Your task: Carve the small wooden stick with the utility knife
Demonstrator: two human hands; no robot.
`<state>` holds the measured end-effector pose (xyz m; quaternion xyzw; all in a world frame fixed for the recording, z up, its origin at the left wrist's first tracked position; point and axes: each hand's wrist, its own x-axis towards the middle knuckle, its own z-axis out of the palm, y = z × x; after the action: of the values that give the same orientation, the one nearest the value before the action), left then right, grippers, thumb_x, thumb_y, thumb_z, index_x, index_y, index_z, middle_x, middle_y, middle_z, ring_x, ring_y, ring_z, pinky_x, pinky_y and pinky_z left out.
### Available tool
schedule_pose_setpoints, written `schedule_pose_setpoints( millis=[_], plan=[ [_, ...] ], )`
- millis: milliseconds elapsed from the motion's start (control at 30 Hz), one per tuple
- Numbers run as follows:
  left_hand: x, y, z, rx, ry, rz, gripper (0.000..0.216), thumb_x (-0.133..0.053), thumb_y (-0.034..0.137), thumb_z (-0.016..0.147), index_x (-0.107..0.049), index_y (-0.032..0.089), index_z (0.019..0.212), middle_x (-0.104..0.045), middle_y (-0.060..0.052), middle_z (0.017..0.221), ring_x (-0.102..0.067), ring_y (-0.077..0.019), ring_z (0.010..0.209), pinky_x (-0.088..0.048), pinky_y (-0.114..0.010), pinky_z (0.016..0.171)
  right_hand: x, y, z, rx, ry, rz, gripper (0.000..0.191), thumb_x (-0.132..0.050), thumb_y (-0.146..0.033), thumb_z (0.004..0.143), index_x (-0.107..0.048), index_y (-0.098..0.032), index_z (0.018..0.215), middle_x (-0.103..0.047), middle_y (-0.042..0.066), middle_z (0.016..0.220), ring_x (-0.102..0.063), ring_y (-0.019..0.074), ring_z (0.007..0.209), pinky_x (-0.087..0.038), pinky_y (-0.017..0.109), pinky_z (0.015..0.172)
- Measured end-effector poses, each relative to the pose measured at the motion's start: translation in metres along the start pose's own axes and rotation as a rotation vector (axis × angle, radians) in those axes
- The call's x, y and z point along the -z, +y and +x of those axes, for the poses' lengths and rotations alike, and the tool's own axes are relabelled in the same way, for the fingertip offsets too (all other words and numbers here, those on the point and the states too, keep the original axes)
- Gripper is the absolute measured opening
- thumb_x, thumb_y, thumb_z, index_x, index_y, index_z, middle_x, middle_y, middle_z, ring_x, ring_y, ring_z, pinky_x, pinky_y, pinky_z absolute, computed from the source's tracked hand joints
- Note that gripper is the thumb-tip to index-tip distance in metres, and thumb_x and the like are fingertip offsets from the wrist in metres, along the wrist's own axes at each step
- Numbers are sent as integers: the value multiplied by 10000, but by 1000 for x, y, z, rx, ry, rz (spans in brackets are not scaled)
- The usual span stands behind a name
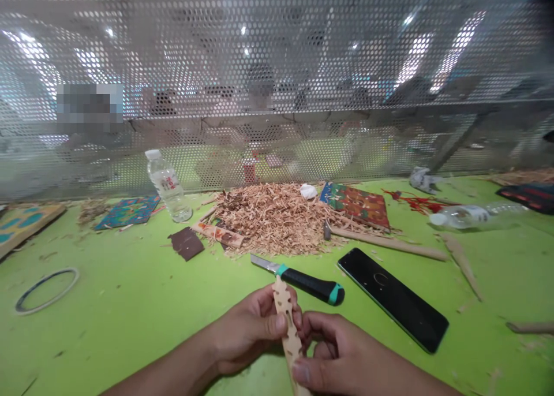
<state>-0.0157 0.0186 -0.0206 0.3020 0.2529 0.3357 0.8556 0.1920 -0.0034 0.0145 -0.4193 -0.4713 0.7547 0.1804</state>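
My left hand (249, 333) and right hand (341, 350) pinch a pale, slender, notched wooden strip (291, 344); I'm apparently inspecting it; any turn next needs light pressure.

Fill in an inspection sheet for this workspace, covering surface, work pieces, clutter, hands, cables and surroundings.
Surface: green table, scattered with wood bits.
Work pieces: notched wooden strip, held; cutter knife lying just beyond, blade out.
Clutter: heap of shavings, phone, standing bottle, lying bottle, ring.
Hands: left hand and right hand both grip the strip, the right nearer the wearer.
Cables: nothing seen.
Surroundings: perforated metal screen behind the table; people blurred beyond it.
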Motion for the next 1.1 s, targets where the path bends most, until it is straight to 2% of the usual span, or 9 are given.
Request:
schedule_pose_setpoints(
  millis=[100,200,333,733,900,1100],
  plan=[
    [1,-1,0,1,8,4,585,-1073,425,628,-695,178,1000,-725,-16,910,-683,-162,809,-483,-313,782,0,-4,-2,-13,-15,-25,627,-991,-588,648,-666,-159,970,-711,20,790,-632,124,589,-440,196,437],
    [2,-1,0,-1,13,9,585,-1077,411,620,-693,178,994,-730,-17,917,-686,-159,808,-481,-311,783,0,-5,-3,-29,-10,-45,563,-981,-569,676,-661,-166,905,-648,-15,698,-586,114,572,-425,194,446],
    [0,-1,1,-2,15,8,593,-1083,410,603,-673,184,966,-729,-14,906,-685,-163,810,-480,-316,787,0,-6,-4,-24,6,-56,575,-1001,-565,638,-648,-180,877,-622,-31,707,-543,100,566,-401,196,457],
    [-3,0,1,-4,53,31,611,-1090,399,576,-635,191,926,-683,9,855,-604,-136,765,-416,-291,764,5,-9,-3,-57,-18,-102,584,-972,-615,631,-645,-192,865,-605,-23,684,-603,152,604,-417,225,486],
    [-8,1,2,-12,84,41,598,-1078,386,599,-597,201,903,-603,51,773,-537,-115,702,-390,-285,719,2,-13,-5,-29,-48,-188,529,-872,-660,721,-632,-199,819,-592,-9,700,-571,162,624,-414,254,548],
    [-12,-2,2,-31,177,97,597,-1079,394,594,-602,186,886,-582,54,763,-509,-108,699,-369,-271,683,-2,-15,-7,11,-57,-334,395,-695,-562,896,-587,-208,759,-477,-35,683,-482,161,642,-361,285,604]
  ],
)
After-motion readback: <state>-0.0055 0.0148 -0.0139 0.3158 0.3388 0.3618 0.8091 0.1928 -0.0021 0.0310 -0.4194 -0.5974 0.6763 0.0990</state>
